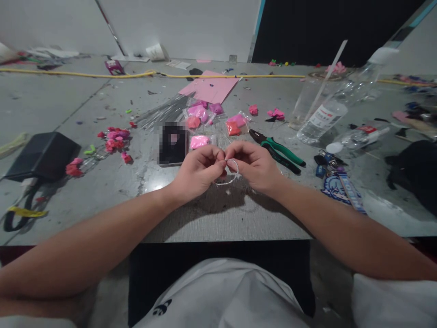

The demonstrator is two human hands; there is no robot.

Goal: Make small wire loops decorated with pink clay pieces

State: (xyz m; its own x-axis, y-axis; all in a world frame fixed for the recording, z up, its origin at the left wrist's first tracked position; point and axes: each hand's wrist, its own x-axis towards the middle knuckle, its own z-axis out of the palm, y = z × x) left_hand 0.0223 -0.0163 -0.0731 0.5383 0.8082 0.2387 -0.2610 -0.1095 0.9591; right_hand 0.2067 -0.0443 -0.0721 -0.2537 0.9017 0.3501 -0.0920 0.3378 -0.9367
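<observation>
A thin silvery wire, bent into a loop, hangs between my two hands above the near part of the table. My left hand pinches it with thumb and index finger at the top. Close against those fingertips, my right hand pinches the same wire from the other side. The fingertips nearly touch, so the wire's ends are hidden. Just beyond my right hand lie pliers with green and black handles. Past my left hand are a dark pixelated box and a packet of pink clay.
Bagged clay, a bundle of straight wires and a pink sheet lie ahead. Clay flowers and a black box are left. Right stand a plastic bottle, a cup and keychains.
</observation>
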